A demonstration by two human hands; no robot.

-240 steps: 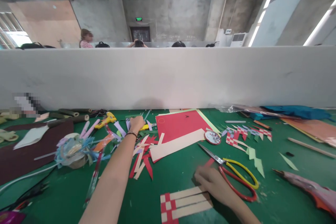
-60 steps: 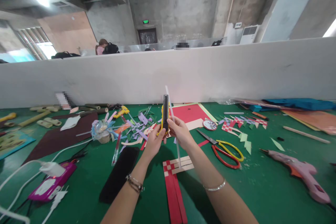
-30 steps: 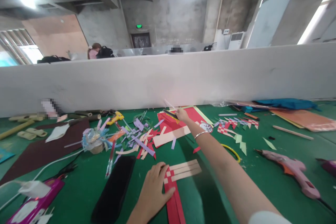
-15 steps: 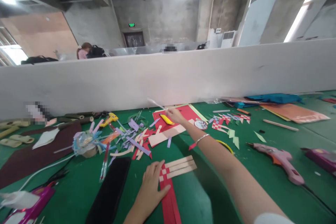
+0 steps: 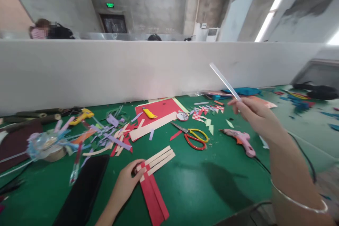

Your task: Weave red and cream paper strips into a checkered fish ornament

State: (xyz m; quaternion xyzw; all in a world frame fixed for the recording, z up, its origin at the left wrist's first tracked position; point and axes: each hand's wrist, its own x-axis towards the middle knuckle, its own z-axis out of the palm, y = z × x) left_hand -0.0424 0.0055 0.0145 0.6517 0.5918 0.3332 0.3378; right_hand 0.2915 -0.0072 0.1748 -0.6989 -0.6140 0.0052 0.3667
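My left hand (image 5: 128, 178) is closed on a small woven paper piece (image 5: 152, 183), its thumb on the red-and-cream checkered corner. Cream strips stick out to the right of this piece, and long red strips hang toward me. Raised over the right side of the table, my right hand (image 5: 255, 114) pinches a translucent white glue stick (image 5: 225, 80) that points up and left. Under that hand a pink glue gun (image 5: 241, 139) lies on the table. Scissors (image 5: 194, 138) with red and yellow handles rest between my hands, blades partly open.
A yellow utility knife (image 5: 149, 113) lies on red paper (image 5: 164, 107) at the back. Paper scraps (image 5: 116, 137), a tape roll (image 5: 53, 153) and a black phone-like slab (image 5: 84, 187) are on the left. A white partition (image 5: 119, 74) stands behind the green table (image 5: 190, 187).
My right hand has moved from beside the utility knife to the right and up, with the glue stick in it. The scissors are now uncovered. My view has turned right; my left hand still holds the woven paper.
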